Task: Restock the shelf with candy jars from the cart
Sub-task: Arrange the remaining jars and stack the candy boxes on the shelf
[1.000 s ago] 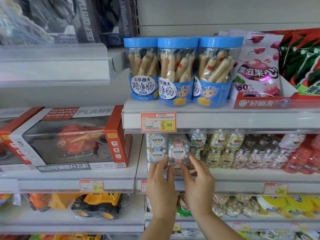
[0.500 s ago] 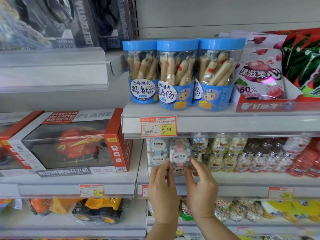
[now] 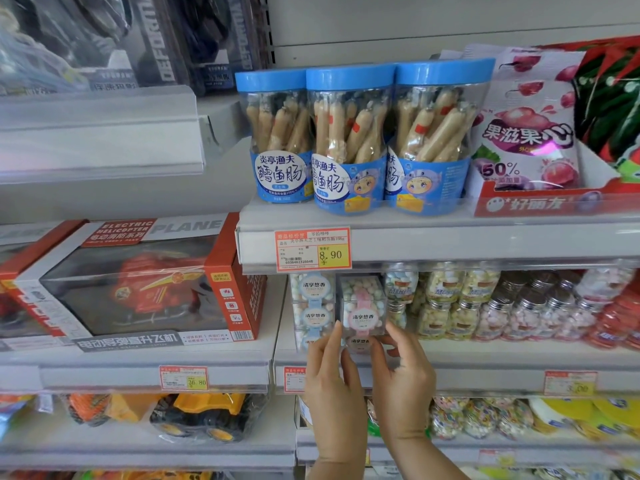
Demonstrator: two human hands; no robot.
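Note:
A stack of clear square candy jars [image 3: 362, 306] with pink bands and pastel candies stands at the left end of the middle shelf [image 3: 485, 358], under the 8.90 price tag. My left hand [image 3: 332, 386] holds the stack's lower left side, fingers pointing up. My right hand [image 3: 403, 379] grips the lower right side, thumb in front. Both hands hide the bottom jar. A matching stack with blue bands [image 3: 313, 306] stands directly to its left.
Round candy jars [image 3: 446, 299] and silver-lidded jars [image 3: 540, 306] crowd the shelf to the right. The shelf above [image 3: 450, 237] carries blue-lidded sausage tubs [image 3: 349, 140] and hangs low over the stack. A red toy helicopter box [image 3: 145, 282] sits to the left.
Both hands stay on the pink-banded jar stack in the same spot. Only the view has shifted slightly.

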